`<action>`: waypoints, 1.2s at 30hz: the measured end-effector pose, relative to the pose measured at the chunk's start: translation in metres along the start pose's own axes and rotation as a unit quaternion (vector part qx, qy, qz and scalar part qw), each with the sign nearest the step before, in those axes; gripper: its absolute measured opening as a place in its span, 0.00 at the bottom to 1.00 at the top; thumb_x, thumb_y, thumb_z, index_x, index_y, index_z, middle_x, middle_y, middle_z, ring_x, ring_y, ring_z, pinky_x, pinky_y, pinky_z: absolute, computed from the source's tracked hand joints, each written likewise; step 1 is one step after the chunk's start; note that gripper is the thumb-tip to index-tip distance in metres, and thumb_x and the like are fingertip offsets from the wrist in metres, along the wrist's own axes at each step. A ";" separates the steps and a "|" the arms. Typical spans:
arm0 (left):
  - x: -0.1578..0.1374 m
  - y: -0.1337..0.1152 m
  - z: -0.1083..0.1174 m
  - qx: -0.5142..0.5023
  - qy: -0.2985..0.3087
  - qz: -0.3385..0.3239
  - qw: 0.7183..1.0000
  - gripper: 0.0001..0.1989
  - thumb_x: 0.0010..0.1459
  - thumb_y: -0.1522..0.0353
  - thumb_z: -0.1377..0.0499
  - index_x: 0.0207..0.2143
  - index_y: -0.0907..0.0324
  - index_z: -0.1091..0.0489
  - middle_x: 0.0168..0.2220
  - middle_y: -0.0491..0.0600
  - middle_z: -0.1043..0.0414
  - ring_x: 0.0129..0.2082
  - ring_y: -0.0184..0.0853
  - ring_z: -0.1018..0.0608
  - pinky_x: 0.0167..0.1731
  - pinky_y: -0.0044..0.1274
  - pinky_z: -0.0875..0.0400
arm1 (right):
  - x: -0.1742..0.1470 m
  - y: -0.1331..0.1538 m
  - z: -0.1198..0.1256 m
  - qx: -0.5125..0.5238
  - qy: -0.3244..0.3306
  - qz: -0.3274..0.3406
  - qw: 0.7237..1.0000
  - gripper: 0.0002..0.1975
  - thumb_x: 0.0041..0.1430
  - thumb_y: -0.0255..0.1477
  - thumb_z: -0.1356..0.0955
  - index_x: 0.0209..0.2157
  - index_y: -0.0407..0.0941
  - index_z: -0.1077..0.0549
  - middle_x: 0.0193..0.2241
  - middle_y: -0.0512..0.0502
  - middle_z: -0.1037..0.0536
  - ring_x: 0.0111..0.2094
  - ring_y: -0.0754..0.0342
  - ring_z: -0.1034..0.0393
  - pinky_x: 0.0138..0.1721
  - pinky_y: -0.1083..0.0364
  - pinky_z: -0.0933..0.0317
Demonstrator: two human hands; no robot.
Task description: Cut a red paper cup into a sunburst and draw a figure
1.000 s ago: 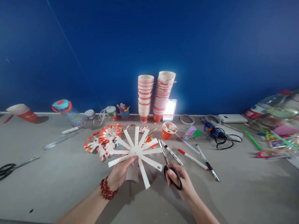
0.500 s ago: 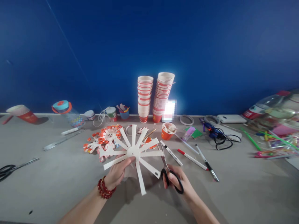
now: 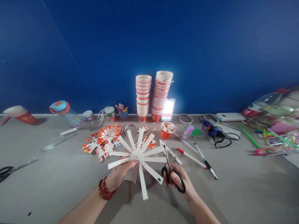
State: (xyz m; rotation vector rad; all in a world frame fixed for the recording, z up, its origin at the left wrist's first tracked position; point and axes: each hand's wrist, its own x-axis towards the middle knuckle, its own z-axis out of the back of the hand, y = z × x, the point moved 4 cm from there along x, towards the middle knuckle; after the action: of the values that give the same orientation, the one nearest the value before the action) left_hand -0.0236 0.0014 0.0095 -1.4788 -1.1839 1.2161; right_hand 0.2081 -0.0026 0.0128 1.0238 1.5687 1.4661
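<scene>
My left hand (image 3: 121,174) pinches a paper cup cut into strips (image 3: 136,155), thumb on its round centre. The white strips fan outward like spokes, and one at the lower right has a dark oval mark near its end. In my right hand (image 3: 178,179) are black-handled scissors (image 3: 168,166), fingers through the loops. Their blades are parted and point up and away, beside the tips of the right-hand strips; whether they touch the paper I cannot tell. Behind my left hand lie red-and-white paper lion figures (image 3: 108,138).
Two stacks of paper cups (image 3: 143,99) stand at the wall. A red cup of scraps (image 3: 167,130) sits in front. Markers (image 3: 191,158) lie to the right, near a blue glue gun (image 3: 213,130) with a black cord. Another pair of scissors (image 3: 16,169) and a ruler (image 3: 59,141) are left.
The strip-cut cup has shifted slightly right and turned a little. My right hand has moved slightly with the scissors, whose blades now appear farther apart.
</scene>
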 end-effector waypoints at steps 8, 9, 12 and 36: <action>0.002 -0.003 -0.001 -0.031 -0.002 -0.010 0.999 0.13 0.51 0.63 0.35 0.39 0.58 0.22 0.39 0.49 0.20 0.42 0.41 0.23 0.45 0.29 0.29 | 0.001 0.004 0.000 -0.012 -0.019 0.002 1.000 0.29 0.52 0.58 0.35 0.23 0.44 0.31 0.15 0.49 0.29 0.17 0.58 0.44 0.21 0.57 0.52; 0.001 -0.003 -0.001 -0.031 -0.002 -0.010 0.999 0.12 0.51 0.63 0.35 0.38 0.58 0.22 0.39 0.49 0.20 0.41 0.41 0.23 0.45 0.29 0.29 | 0.001 0.003 0.000 -0.015 -0.024 -0.002 1.000 0.29 0.51 0.58 0.35 0.23 0.44 0.31 0.14 0.50 0.30 0.17 0.58 0.44 0.21 0.57 0.52; 0.000 -0.004 -0.001 -0.027 -0.007 -0.009 1.000 0.11 0.50 0.63 0.35 0.36 0.58 0.22 0.39 0.49 0.20 0.41 0.41 0.23 0.45 0.29 0.29 | 0.001 0.002 0.001 -0.018 -0.036 -0.005 0.999 0.29 0.52 0.57 0.34 0.22 0.44 0.32 0.13 0.51 0.31 0.16 0.59 0.45 0.20 0.58 0.52; -0.003 -0.007 -0.006 -0.077 -0.023 0.024 0.997 0.17 0.49 0.64 0.34 0.42 0.61 0.23 0.43 0.53 0.21 0.46 0.44 0.23 0.47 0.33 0.29 | 0.004 0.007 0.002 -0.049 -0.062 -0.030 0.996 0.29 0.47 0.59 0.32 0.18 0.45 0.35 0.12 0.52 0.34 0.15 0.59 0.43 0.19 0.57 0.50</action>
State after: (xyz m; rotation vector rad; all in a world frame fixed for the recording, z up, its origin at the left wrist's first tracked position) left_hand -0.0193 -0.0003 0.0177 -1.6073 -1.3045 1.2191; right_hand 0.2092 0.0022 0.0196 0.9835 1.4148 1.3969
